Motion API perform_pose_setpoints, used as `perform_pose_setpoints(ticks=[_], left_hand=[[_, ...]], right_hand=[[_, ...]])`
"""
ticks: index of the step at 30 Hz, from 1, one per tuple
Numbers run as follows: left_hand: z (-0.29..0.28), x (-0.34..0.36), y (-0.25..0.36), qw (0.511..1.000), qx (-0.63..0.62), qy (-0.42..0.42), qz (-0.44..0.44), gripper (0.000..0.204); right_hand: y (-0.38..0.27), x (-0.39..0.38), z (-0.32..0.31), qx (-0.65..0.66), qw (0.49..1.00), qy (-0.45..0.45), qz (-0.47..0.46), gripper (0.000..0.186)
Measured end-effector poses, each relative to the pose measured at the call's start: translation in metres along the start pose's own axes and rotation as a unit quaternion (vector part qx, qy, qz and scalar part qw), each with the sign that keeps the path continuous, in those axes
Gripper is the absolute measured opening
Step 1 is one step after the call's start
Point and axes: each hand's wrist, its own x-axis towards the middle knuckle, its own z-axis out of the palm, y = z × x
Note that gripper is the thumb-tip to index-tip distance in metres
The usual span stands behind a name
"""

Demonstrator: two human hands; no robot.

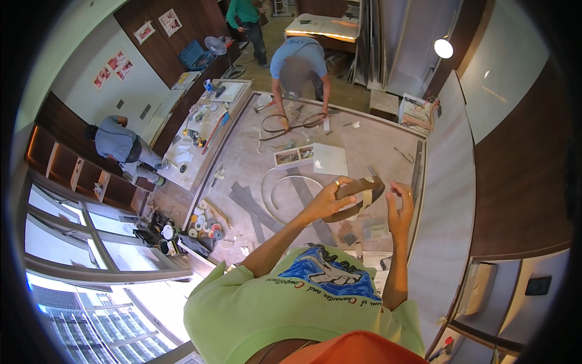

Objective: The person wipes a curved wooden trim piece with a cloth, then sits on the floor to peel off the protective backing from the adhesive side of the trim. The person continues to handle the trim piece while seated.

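My left hand (330,200) grips a looped brown flat strip (368,185) with a band of pale tape (366,197) round it. Just right of the loop, my right hand (400,203) is raised with fingers loosely bent and apart, holding nothing that I can make out. Below the loop on the large worktable (388,145) lie a pale curved band (273,188) and dark flat boards (245,200). Beyond them sits a divided wooden box (294,156) with a white panel (329,159).
Across the table a co-worker (300,60) handles looped strips (273,121). Another person (118,139) bends at left near a side bench (182,161) with drills; a third (245,18) stands behind. Tape rolls (203,225) crowd the table's left corner; a tall white panel (451,182) lines the right.
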Motion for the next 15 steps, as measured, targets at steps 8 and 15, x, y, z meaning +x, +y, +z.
perform_pose_setpoints(ticks=[8,15], left_hand=[[0.014,-0.015,0.003,0.999,0.002,-0.026,-0.044,0.056],[0.004,-0.019,0.003,0.993,0.059,-0.105,0.015,0.059]], right_hand=[[0.002,-0.004,0.006,0.010,0.999,-0.042,-0.006,0.036],[0.004,0.003,-0.011,0.046,0.974,-0.219,0.031,0.040]])
